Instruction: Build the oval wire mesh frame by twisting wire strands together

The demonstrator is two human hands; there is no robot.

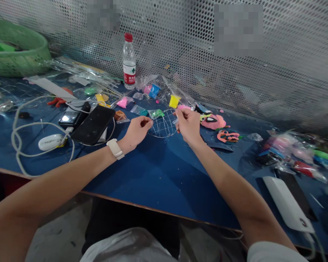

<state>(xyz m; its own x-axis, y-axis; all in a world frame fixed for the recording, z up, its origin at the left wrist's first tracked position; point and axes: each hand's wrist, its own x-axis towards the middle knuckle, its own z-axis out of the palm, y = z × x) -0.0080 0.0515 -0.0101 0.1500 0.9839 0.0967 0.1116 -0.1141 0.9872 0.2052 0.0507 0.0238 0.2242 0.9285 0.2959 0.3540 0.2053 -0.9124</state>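
Note:
My left hand [136,131] and my right hand [188,123] are both pinched on the edges of a small clear plastic bag [164,123], held stretched between them just above the blue table [158,174]. A white band sits on my left wrist. Small bags of coloured clay lie just beyond the hands: green [156,113], yellow [174,100], pink [123,102] and blue [153,90]. A pink clay figure [213,121] and a smaller orange one [227,136] lie to the right of my right hand.
A water bottle [129,62] stands at the back by a perforated metal screen. A black phone [94,123], a white mouse [49,141] and white cables lie left. A green basket [16,51] is far left. Packaged toys [295,154] and a white device [287,203] lie right.

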